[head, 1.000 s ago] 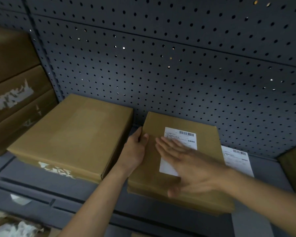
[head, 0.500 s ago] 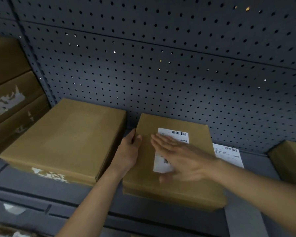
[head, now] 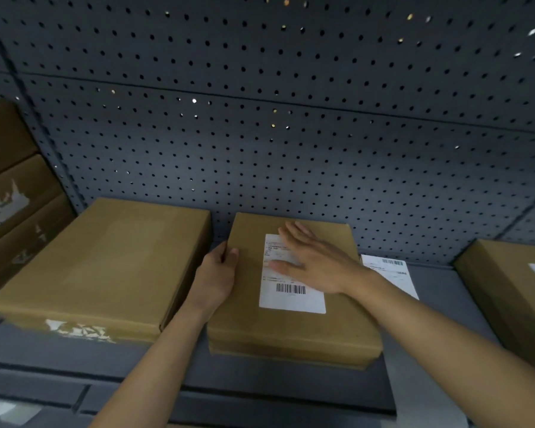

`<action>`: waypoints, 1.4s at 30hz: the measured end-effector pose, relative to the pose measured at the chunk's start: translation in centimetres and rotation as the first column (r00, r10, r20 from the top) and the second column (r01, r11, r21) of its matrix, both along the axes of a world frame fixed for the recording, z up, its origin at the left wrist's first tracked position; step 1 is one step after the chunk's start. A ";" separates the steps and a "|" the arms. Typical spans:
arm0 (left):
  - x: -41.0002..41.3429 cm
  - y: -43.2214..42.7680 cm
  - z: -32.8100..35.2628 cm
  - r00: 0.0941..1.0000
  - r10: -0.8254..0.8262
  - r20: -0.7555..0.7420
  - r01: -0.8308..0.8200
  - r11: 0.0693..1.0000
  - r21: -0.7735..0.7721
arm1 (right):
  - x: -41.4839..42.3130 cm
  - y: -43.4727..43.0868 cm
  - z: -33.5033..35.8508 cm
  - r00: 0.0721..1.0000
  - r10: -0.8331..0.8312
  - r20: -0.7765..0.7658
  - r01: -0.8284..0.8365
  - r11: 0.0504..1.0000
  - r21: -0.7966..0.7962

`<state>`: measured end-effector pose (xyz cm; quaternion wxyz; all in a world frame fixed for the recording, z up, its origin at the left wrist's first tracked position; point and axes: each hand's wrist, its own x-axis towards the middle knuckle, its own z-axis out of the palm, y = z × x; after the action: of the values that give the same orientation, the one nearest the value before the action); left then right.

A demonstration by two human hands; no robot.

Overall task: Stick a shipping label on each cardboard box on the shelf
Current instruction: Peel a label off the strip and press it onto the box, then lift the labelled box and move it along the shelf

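Presses the shipping label [head: 292,299] onto the top of the middle cardboard box [head: 244,316] with the right hand [head: 317,262]: fingers straight, slightly spread, palm flat across the label's upper half. Steadies the same box with the left hand [head: 217,274], thumb on the top face, fingers curled round the left edge and mostly hidden. Keeps that box flat on the grey shelf [head: 439,304], between a left box [head: 105,261] with no label showing on top and a right box [head: 504,291] bearing a white one. Leaves a loose label sheet [head: 389,270] on the shelf just beside it, near the pegboard [head: 260,149].

Looks light and stiff: a flat carton, likely rigid enough for firm pressure, perhaps giving a little at the centre. Best held by the side edges, as here. Calls for rubbing from the centre out to the corners, given thin paper that probably wrinkles or traps air.
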<state>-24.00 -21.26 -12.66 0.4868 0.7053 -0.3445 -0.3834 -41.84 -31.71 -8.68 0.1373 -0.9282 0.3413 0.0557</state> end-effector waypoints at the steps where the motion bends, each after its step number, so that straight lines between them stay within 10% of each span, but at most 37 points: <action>1: 0.0 0.0 0.0 1.000 0.001 0.024 -0.002 1.000 0.012 | -1.3 0.5 0.2 0.995 -0.065 0.080 0.062 0.997 0.046; 8: 0.7 1.8 0.1 0.993 -0.032 0.116 0.026 0.998 0.050 | -9.9 4.5 -1.4 0.767 -0.489 0.415 0.400 0.871 0.286; 18: -3.3 7.8 -1.6 0.990 0.100 -0.096 -0.104 0.994 -0.038 | -9.8 8.3 -7.0 0.310 -0.781 0.542 0.331 0.623 0.709; 42: -9.0 13.4 1.7 0.993 0.064 -0.102 -0.092 0.951 -0.297 | -14.1 14.4 -1.3 0.215 -0.680 0.701 0.347 0.724 0.596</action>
<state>-32.99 -7.85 -10.96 0.6184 0.6178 -0.3479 -0.3388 -55.90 -17.27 -9.98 0.4502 -0.6016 0.4913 -0.4405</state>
